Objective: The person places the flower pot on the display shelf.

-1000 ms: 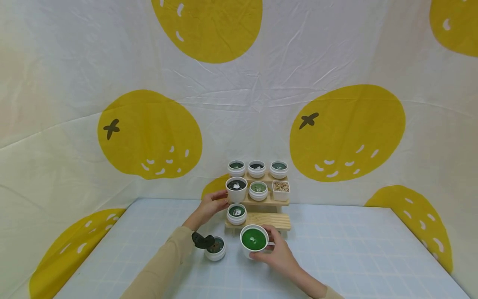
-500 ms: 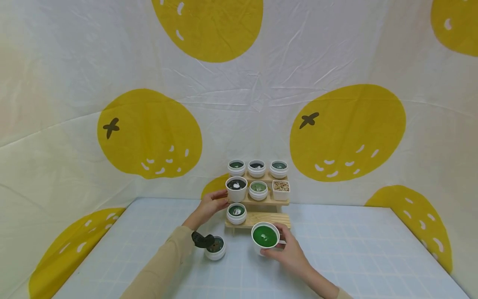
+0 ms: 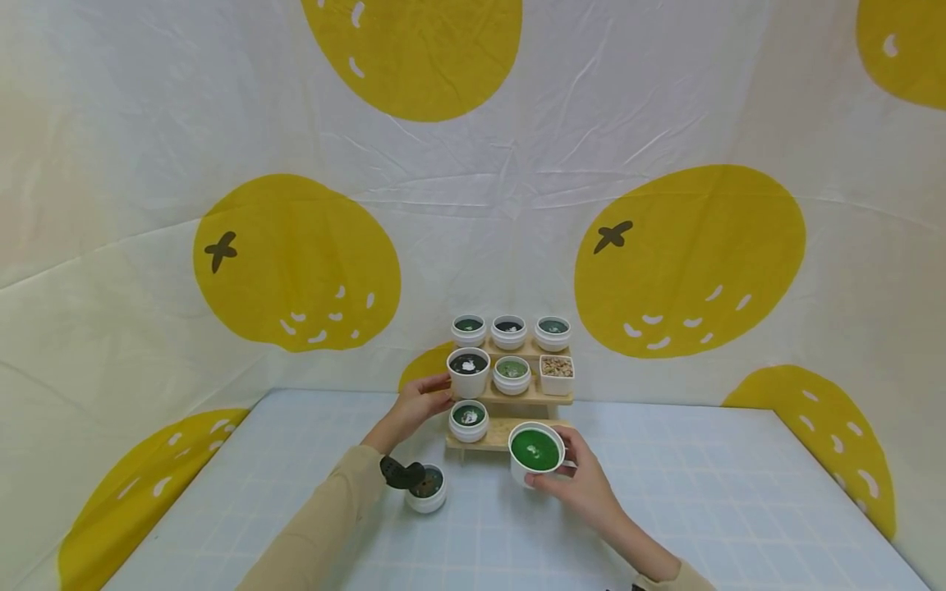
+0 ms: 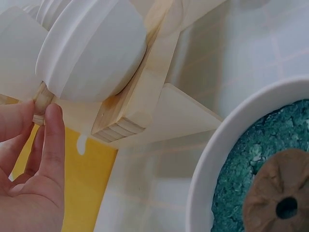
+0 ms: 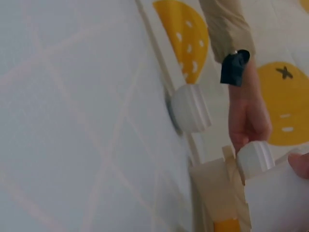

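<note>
My right hand holds a white handled cup with green contents, in front of the right part of the lowest step. In the right wrist view, the cup's side shows with a fingertip on it. My left hand is at the left end of the three-step wooden stand. The left wrist view shows its thumb and fingers pinching the end of a shelf board. Beside that hand, a white cup with dark contents stands on the middle step; a white bowl sits on the lowest.
Three small bowls line the top step. The middle step also bears a green-filled bowl and a square cup of brown bits. On the table, a bowl with teal contents stands near my left forearm. A patterned cloth hangs behind.
My right hand has carried the green-filled cup rightward and slightly away from me, toward the right side of the lowest step. My left hand has stayed at the stand's left end.
</note>
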`<state>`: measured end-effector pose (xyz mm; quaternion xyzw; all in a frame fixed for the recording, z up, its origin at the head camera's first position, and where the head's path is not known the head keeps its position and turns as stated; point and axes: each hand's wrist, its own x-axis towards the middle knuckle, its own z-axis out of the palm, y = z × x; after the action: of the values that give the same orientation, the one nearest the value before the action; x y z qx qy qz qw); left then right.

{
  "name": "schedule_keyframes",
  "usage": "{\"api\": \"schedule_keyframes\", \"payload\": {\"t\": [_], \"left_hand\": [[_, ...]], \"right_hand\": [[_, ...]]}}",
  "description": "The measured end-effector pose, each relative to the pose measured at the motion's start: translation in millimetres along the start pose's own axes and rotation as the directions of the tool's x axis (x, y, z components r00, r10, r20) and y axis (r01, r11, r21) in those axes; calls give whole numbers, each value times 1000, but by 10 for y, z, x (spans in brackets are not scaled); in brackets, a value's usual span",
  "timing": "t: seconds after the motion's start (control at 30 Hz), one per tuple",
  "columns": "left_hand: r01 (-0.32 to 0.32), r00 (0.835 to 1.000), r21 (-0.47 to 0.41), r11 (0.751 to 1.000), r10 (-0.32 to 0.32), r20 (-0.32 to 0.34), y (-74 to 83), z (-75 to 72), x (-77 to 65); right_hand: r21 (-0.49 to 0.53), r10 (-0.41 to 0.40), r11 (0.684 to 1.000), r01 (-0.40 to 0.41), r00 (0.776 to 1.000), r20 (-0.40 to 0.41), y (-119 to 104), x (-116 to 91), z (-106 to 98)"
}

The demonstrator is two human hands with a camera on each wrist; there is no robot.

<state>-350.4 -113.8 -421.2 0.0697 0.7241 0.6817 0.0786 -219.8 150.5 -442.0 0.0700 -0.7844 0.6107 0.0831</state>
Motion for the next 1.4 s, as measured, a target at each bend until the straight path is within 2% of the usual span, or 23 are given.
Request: {"api": "schedule_keyframes", "payload": {"t": [0.43,1.0,1.27,1.4], "left_hand": [[-15,1000,-13,1000,15,-4,-16,1,15],[1,1000,-13,1000,-1,-10,-29,-5,34],[-27,1000,-17,999,27,3,-56,-11,28],[-13,1000,-26,1000,13,-8,-53,-2,31]], "right_hand": [[-22,24,999,-24,1000,-19,-80,104,17],[-68,-13,998,13,1000,-5,-108,263,114],[-34,-38,999,37,999,-4,-86,328,180],[-30,-40,999,40,999,-2,-89,346,204]]}}
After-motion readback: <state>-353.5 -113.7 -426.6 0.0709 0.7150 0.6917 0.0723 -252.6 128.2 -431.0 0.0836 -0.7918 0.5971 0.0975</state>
